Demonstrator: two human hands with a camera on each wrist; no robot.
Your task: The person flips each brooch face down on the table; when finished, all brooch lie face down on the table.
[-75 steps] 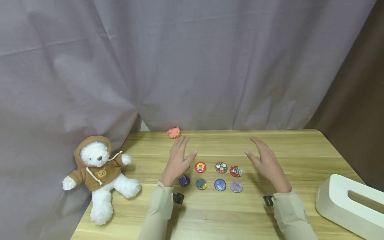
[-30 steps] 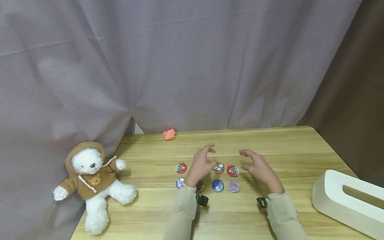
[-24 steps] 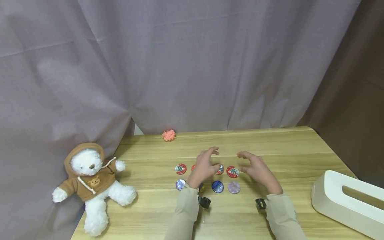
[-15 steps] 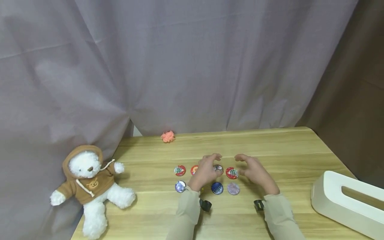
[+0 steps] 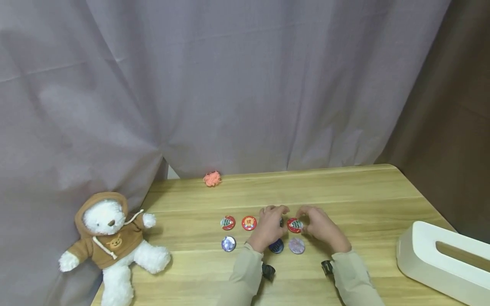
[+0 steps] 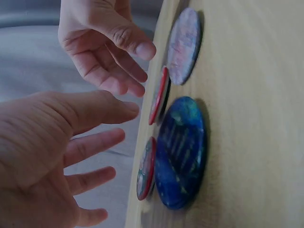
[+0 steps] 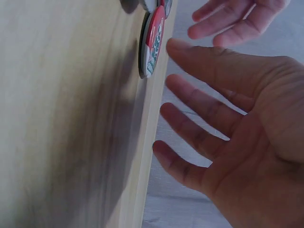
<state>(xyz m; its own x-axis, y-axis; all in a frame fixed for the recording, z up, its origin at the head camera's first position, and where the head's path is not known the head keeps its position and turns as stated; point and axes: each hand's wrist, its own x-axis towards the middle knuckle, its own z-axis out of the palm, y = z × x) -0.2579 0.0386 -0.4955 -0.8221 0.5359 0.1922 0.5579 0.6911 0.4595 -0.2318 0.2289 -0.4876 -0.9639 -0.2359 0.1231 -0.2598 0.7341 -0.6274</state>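
Where the glossy red round badge with a green-and-white tree (image 5: 294, 225) lies flat on the wood-grained table (image 5: 356, 195), I find the left hand (image 5: 269, 228) and right hand (image 5: 321, 227) either side, fingers parted, gripping nothing. I judge a light rim pinch best for such a thin, slick disc. Just nearer sit a marbled lilac round badge (image 5: 296, 245) and a glassy dark-blue round badge (image 6: 180, 154).
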